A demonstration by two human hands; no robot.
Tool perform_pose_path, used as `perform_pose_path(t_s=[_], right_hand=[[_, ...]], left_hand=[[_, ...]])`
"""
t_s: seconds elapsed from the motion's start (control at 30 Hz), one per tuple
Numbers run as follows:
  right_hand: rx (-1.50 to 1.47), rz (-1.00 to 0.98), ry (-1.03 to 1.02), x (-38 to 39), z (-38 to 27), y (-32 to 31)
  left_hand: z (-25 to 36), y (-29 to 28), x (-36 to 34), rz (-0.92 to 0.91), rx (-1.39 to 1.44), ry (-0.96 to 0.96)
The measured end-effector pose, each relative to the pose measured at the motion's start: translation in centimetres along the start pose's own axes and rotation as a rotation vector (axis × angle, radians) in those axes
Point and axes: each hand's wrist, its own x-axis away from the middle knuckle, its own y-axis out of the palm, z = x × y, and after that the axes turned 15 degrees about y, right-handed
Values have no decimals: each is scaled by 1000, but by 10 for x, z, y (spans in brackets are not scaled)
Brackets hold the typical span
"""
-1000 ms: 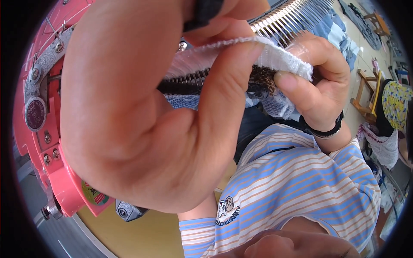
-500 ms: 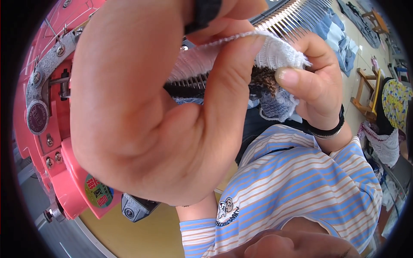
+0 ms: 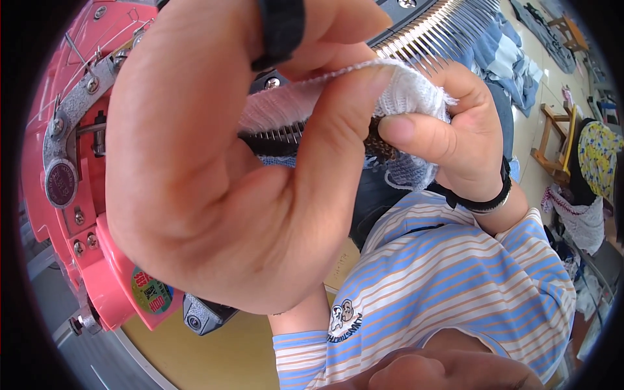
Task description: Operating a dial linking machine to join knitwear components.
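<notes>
A white ribbed knit strip (image 3: 413,91) stretches along a row of metal needles (image 3: 448,29). My left hand (image 3: 227,175), large in the foreground, pinches the strip's upper edge between thumb and fingers; a black band wraps one finger. On the right, my right hand (image 3: 465,133) is closed on the strip's frayed end, thumb in front and fingers behind. Beneath its thumb hangs a dark brown knit part (image 3: 380,143), with a blue-grey knit piece (image 3: 416,172) below. The left hand hides much of the needle row and the fabric on it.
A pink machine (image 3: 110,260) with a grey metal bracket (image 3: 52,136) stands on the left, a small dark device (image 3: 201,315) below it. Denim-blue cloth (image 3: 504,58) lies beyond the needles. Farther right are a wooden stool (image 3: 552,143) and a yellow patterned cloth (image 3: 598,156).
My right hand has shifted left and slightly down with the strip's end, its thumb closer to my left thumb. My left hand keeps its pinch, moved slightly left.
</notes>
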Motion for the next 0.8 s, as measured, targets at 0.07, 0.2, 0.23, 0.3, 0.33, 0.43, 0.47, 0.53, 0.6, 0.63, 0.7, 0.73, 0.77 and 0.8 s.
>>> perform_pose_path(t_s=[0.07, 0.2, 0.23, 0.3, 0.33, 0.43, 0.47, 0.53, 0.6, 0.63, 0.7, 0.73, 0.77, 0.8], right_hand=[[51, 0, -45, 0, 3, -2], [100, 18, -134, 0, 7, -3], [99, 18, -134, 0, 7, -4], [261, 41, -213, 0, 6, -5], [260, 40, -213, 0, 5, -4], [138, 40, -83, 2, 2, -3], [135, 55, -111, 1, 3, -3], [133, 72, -140, 0, 3, -5], [37, 31, -193, 0, 4, -7], [36, 30, -192, 0, 3, -8], [200, 29, -232, 3, 0, -10], [200, 30, -233, 3, -1, -12], [277, 25, -300, 2, -2, -13], [354, 19, -368, 1, -2, -14]], left_hand=[[-2, 0, 1, 18, 14, -10], [-3, -2, 0, -17, 42, 37], [-1, -3, -1, -37, 12, 29], [0, -4, -2, -47, 5, 10], [0, -5, -2, -56, -2, -8], [-5, -5, -1, -32, 50, 38], [-3, -4, -1, -32, 51, 38], [2, 1, 1, 27, -20, -36], [-1, 2, 2, 25, -7, -25], [-3, 1, 2, 24, 5, -14], [-4, -1, 4, 25, 19, -16], [-4, -2, 4, 25, 36, -17], [-5, -2, 3, 24, 37, -17], [-6, -3, 3, 8, 42, 16]])
